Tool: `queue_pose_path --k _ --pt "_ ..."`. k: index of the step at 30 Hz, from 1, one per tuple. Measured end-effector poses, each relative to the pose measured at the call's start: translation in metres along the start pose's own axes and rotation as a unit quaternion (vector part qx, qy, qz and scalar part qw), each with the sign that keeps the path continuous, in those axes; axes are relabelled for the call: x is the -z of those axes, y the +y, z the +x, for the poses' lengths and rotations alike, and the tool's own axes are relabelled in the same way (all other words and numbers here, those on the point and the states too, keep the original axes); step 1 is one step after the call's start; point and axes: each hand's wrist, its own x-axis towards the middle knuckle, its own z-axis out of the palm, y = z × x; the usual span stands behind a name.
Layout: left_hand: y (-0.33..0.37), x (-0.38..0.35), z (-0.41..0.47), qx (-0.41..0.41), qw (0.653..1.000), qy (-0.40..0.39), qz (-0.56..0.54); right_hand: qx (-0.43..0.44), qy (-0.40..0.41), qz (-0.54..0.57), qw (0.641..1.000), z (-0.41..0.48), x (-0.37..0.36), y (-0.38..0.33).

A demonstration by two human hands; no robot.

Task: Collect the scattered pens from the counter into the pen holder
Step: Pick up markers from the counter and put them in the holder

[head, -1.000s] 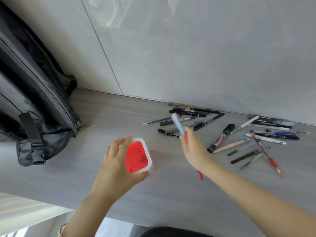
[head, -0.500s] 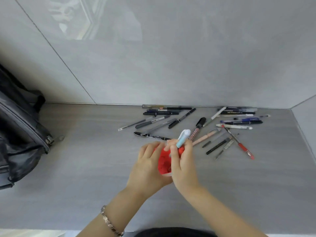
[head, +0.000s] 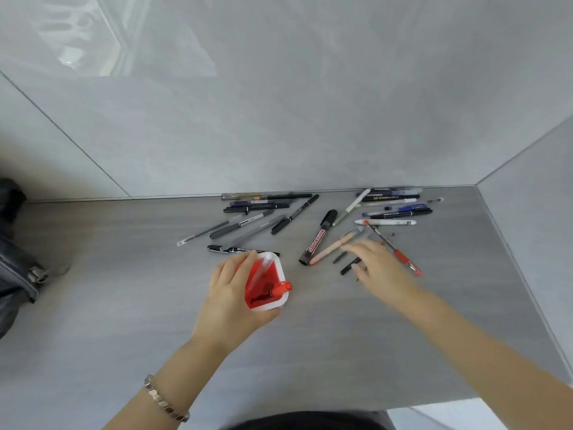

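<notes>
My left hand (head: 228, 293) grips the red pen holder (head: 267, 285) with a white rim, standing on the grey counter (head: 124, 274). Two pens stand in it: a pale one (head: 262, 270) and a red-capped one (head: 280, 288). My right hand (head: 376, 268) hovers, blurred, with fingers spread over a black pen (head: 350, 265) and beside a peach pen (head: 336, 246). It holds nothing. A black whiteboard marker (head: 319, 238) lies left of it and a red pen (head: 393, 248) right of it. Several more pens lie along the wall (head: 266, 203).
A dark backpack (head: 15, 262) sits at the left edge of the counter. Grey tiled walls (head: 279, 119) close the back and the right corner. The counter's front edge runs near my body.
My right hand has let go of the pale pen into the holder and swung right over the scattered pens. The left hand has kept hold of the holder.
</notes>
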Motion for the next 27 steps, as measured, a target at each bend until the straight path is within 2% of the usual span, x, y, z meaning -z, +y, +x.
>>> queue_pose_path --k 3,6,10,13,17,19,21,23,25,27 --pt "0.000 -0.001 0.001 0.012 1.000 -0.017 0.003 0.010 -0.074 -0.195 0.978 0.010 0.004 0.037" --pt "-0.001 -0.001 0.000 0.005 1.000 -0.015 0.011 0.018 -0.121 -0.296 0.947 0.015 0.000 0.046" --pt "-0.001 -0.002 0.001 0.000 1.000 -0.011 0.017 0.076 -0.107 -0.351 0.927 0.018 -0.003 0.057" --pt "0.000 -0.002 0.000 0.005 1.000 -0.015 0.014 0.083 -0.122 -0.402 0.904 0.025 -0.005 0.064" --pt "0.000 -0.001 0.000 0.016 0.999 -0.026 0.009 0.091 -0.083 -0.412 0.903 0.033 -0.006 0.063" --pt "0.001 -0.001 0.000 0.019 0.999 -0.029 0.008 0.065 -0.102 -0.371 0.921 0.034 -0.001 0.056" --pt "0.002 0.000 -0.001 0.027 0.999 -0.034 0.005 0.052 -0.086 -0.313 0.945 0.033 0.004 0.050" --pt "0.003 0.000 0.000 0.029 0.999 -0.032 0.005 0.073 -0.019 -0.190 0.979 0.032 0.013 0.032" --pt "0.004 0.000 0.000 0.033 0.999 -0.031 0.001 0.103 0.065 -0.096 0.988 0.029 0.024 0.003" --pt "0.003 0.000 0.000 0.034 0.999 -0.033 -0.001 0.064 0.077 -0.031 0.995 0.023 0.039 -0.027"
